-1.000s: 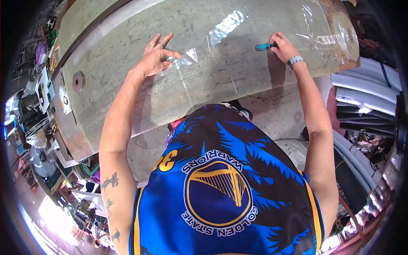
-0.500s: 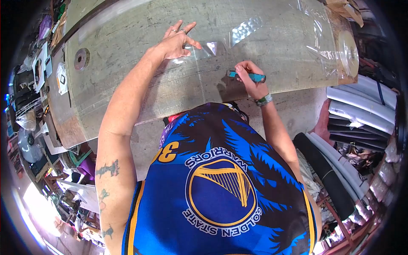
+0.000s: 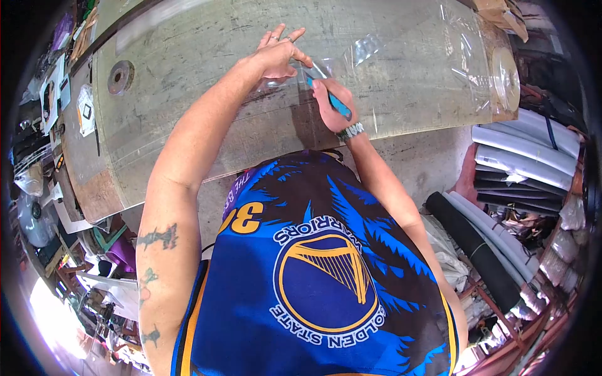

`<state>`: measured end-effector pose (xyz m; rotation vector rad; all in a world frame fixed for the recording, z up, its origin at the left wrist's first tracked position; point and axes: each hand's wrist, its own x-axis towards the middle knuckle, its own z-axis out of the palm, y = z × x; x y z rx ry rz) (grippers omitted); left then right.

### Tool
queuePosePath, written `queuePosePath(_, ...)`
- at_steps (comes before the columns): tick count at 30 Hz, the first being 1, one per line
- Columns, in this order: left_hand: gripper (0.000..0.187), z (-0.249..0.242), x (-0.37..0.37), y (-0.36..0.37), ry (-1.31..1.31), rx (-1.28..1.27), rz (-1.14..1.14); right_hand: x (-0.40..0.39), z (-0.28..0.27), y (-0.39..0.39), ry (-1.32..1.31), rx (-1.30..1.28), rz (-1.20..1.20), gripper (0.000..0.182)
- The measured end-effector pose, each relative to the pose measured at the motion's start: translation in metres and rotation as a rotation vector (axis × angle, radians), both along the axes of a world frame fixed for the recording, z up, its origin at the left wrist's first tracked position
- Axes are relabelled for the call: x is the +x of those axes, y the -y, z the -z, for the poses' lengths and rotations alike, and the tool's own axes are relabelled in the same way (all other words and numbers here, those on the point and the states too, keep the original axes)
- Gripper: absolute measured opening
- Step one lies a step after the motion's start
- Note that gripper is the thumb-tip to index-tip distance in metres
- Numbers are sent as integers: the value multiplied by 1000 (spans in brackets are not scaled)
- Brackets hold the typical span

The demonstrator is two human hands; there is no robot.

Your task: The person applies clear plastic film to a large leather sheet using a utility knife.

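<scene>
Clear plastic film (image 3: 401,69) at upper centre is pinned flat to the workbench (image 3: 188,106) by the open left hand (image 3: 279,57), fingers spread, while the right hand (image 3: 331,108) grips a teal cutter (image 3: 329,97) beside it.

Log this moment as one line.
left hand: pressing clear plastic film flat | right hand: gripping teal-handled knife, tip at film | surface: grey worn workbench

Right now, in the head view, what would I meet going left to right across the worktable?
Round hole → left hand → teal cutter in the right hand → crumpled clear film → pale disc.
</scene>
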<state>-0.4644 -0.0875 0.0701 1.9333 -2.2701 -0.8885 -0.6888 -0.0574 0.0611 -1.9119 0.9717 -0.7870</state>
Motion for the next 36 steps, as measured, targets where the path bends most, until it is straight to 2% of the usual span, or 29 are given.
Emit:
queuePosePath(6, 56, 1, 2, 0, -21, 15, 5, 15, 13, 12, -104, -113, 15, 25)
queuePosePath(22, 60, 0, 1, -2, -35, -7, -24, 29, 14, 20, -199, -136, 22, 22)
queuePosePath(25, 58, 0, -3, -2, 66, -15, -35, 34, 11, 26, -199, -155, 14, 24)
queuePosePath(32, 59, -4, -2, -2, 4, 30, -47, 23, -14, 13, -403, -62, -92, 25)
queuePosePath(33, 60, -4, -4, -2, 0, 39, -56, 18, -27, 4, -371, -35, -102, 27)
queuePosePath(36, 64, -8, -4, -2, -7, 53, -62, 1, -45, -8, -536, 80, -140, 27)
